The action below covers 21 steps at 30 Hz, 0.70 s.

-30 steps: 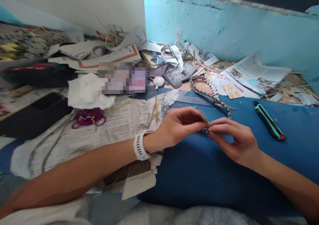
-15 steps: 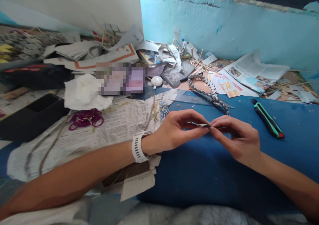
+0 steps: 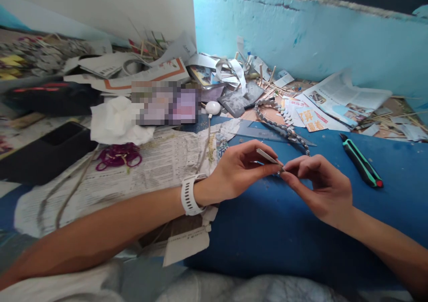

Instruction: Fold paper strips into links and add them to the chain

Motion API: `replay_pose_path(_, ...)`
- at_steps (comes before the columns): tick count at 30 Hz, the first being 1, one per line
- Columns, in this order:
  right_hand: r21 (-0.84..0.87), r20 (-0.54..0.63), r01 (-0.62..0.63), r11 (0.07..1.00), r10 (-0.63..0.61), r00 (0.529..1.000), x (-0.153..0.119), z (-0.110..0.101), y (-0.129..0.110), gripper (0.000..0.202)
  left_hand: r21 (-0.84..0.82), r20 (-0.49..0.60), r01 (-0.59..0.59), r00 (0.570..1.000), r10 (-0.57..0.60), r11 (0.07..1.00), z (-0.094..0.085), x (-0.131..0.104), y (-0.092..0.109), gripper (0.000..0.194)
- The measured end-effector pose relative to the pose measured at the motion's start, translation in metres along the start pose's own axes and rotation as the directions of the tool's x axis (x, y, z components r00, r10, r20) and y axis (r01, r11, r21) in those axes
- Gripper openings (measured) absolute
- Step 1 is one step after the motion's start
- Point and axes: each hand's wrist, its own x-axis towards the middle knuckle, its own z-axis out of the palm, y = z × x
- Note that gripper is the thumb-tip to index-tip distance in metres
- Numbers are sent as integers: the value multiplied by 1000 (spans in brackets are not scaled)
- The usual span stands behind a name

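Pinching a thin strip (image 3: 266,156) in nearly closed fingers of left hand (image 3: 236,171) and right hand (image 3: 325,190), above the table (image 3: 267,239).

Your left hand (image 3: 234,172) covers part of the thin strip (image 3: 266,155); it is perhaps folded paper, but its pinched end is too small to make out. Your right hand (image 3: 323,188) hides the near end of the linked chain (image 3: 292,134). Pixelation masks whatever lies beside your white tissue (image 3: 115,122). The left edge crops the black case (image 3: 43,155), and the far-left scraps (image 3: 60,56) blur.
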Motion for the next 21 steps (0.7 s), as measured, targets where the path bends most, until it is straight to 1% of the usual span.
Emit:
replay_pose_path(3, 16, -39, -14, 1000, 15, 999, -2, 2, -1, 29, -1, -3, -8, 1000, 8, 1000, 0, 0, 1, 27)
replay_pose_path(7, -38, -57, -32, 999, 30, 998, -3, 2, -1, 25, 12, -5, -22, 1000, 22, 1000, 1, 1, 1, 27)
replay_pose_path(12, -79, -75, -14, 997, 8, 997, -4, 0, -1, 29, -1, 25, -30, 999, 30, 1000, -1, 2, -4, 32)
replay_pose_path(15, -81, -26, -19, 997, 17, 1000, -1, -3, -3, 23, 29, 49, -6, 999, 5, 1000, -3, 2, -6, 35)
replay_pose_path(16, -98, 7, -20, 995, 21, 1000, 1, -4, -4, 25, 53, 65, 5, 998, -8, 999, -4, 1, -6, 36)
replay_pose_path(18, -145, 69, -1, 989, 11, 998, 3, -5, -6, 37, 110, 122, 17, 992, -30, 994, -4, -1, -5, 37)
replay_pose_path(20, -179, 85, 79, 981, -65, 994, 5, -5, -7, 48, 167, 190, 12, 981, -44, 986, -3, -3, -3, 36)
replay_pose_path(21, -190, 80, 130, 973, -117, 990, 5, -4, -7, 48, 192, 222, 7, 974, -51, 981, -2, -3, -3, 34)
